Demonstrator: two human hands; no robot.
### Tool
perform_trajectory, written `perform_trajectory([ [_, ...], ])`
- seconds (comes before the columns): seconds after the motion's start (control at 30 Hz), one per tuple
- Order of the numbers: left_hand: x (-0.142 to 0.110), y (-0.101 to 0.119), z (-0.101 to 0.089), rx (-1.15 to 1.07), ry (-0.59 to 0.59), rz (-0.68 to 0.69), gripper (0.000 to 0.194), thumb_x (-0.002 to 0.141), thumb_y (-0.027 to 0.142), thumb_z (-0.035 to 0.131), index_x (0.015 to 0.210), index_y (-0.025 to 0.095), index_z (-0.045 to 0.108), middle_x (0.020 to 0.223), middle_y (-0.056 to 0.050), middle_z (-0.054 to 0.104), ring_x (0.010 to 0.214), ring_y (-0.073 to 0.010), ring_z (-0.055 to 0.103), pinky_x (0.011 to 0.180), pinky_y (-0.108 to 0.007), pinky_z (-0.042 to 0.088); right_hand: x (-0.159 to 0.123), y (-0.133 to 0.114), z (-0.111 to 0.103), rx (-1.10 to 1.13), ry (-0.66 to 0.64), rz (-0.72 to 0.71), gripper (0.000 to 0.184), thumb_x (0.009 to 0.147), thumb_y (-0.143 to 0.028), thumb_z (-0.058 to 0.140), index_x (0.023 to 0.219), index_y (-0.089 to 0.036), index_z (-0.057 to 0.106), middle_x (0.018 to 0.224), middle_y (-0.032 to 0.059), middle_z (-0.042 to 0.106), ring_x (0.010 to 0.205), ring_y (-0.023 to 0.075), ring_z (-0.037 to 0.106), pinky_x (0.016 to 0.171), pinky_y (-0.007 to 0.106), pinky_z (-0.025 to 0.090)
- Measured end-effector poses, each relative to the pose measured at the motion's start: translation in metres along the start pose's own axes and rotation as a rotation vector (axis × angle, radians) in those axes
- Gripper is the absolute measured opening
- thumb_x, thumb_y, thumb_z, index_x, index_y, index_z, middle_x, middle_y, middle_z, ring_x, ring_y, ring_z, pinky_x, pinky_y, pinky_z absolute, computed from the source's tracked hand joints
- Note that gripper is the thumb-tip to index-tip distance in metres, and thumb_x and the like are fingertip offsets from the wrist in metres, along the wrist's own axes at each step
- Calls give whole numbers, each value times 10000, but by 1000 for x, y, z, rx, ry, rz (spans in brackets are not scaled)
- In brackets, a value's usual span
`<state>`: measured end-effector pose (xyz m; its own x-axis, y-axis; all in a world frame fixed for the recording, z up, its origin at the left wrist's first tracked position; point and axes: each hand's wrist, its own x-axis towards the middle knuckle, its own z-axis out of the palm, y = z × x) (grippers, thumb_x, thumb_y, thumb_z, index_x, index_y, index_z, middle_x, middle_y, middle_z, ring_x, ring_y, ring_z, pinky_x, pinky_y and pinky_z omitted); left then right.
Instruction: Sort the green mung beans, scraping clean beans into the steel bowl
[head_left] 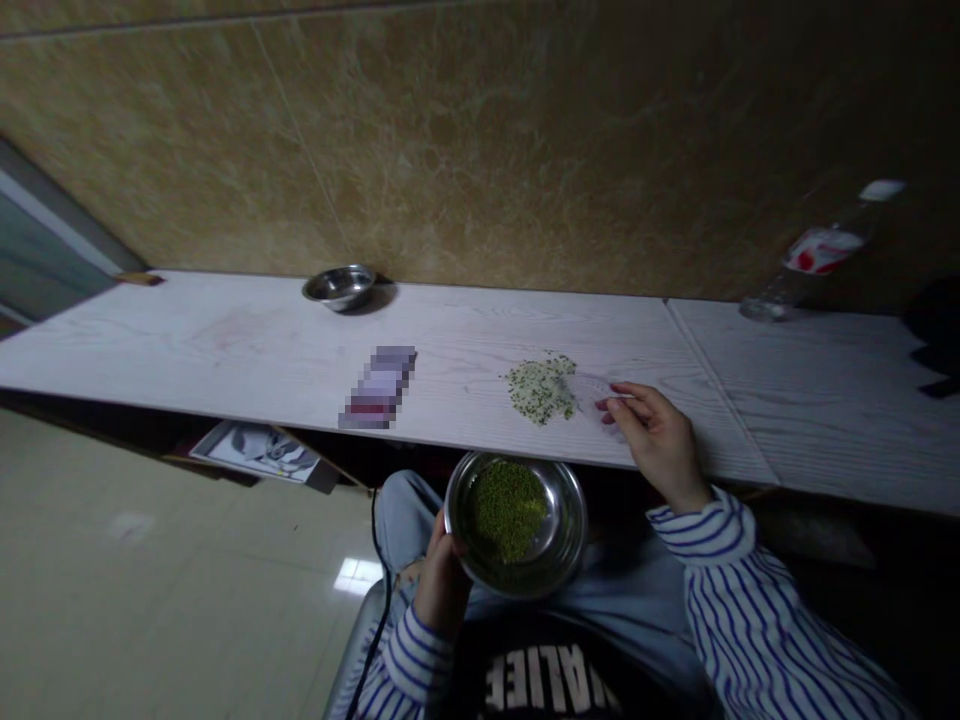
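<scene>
My left hand (442,575) grips the left rim of a steel bowl (574,520), held over my lap just below the table edge. Green mung beans (506,510) lie in the bowl, mostly toward its left side. Above the table, my right hand (660,435) has its thumb and fingers closed on a thin see-through piece (589,388) that looks like plastic; its exact shape is hard to make out. The piece reaches the right side of a loose pile of white grains mixed with green beans (541,388) on the tabletop.
A smaller steel bowl (340,288) stands by the wall. A phone-like flat object (380,385), blurred out, lies near the front edge of the white table (465,330). A clear bottle (817,250) stands at right. An open drawer or box (259,450) shows below.
</scene>
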<state>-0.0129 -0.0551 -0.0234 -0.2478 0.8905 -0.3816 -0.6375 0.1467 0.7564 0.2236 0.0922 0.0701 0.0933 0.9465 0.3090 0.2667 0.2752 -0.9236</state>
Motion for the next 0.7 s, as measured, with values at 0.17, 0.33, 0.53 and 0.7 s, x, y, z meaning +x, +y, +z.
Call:
perform_trajectory([
  [0.17, 4, -4, -3, -49, -29, 25, 417, 705, 309, 669, 1108, 231, 747, 1112, -85, 761, 1189, -382, 607, 923, -473, 514, 22, 12, 6, 35, 39, -5, 490, 784, -595, 688, 1041, -183, 620, 780, 87, 773, 648, 207, 695, 626, 355, 554],
  [0.33, 3, -5, -7, -108, 36, 32, 359, 662, 354, 730, 992, 223, 781, 1067, -95, 774, 1191, -382, 610, 944, -463, 512, 32, 25, 9, 113, 53, -1, 471, 790, -561, 681, 1049, -173, 614, 795, 98, 777, 621, 189, 667, 615, 344, 535],
  [0.53, 0, 0, 13, 20, 70, 38, 228, 694, 412, 722, 834, 243, 786, 879, -84, 776, 1051, -380, 667, 883, -490, 539, 28, 35, 8, 232, 75, 38, 454, 795, -506, 687, 1088, -168, 608, 786, 88, 777, 586, 178, 654, 607, 351, 549],
  [0.7, 1, -6, 36, -7, 97, 58, 208, 691, 407, 740, 832, 265, 798, 881, -91, 781, 1083, -401, 663, 922, -509, 524, 26, 35, 8, 238, 87, 74, 425, 834, -493, 656, 1116, -181, 593, 797, 89, 784, 550, 171, 635, 541, 331, 540],
])
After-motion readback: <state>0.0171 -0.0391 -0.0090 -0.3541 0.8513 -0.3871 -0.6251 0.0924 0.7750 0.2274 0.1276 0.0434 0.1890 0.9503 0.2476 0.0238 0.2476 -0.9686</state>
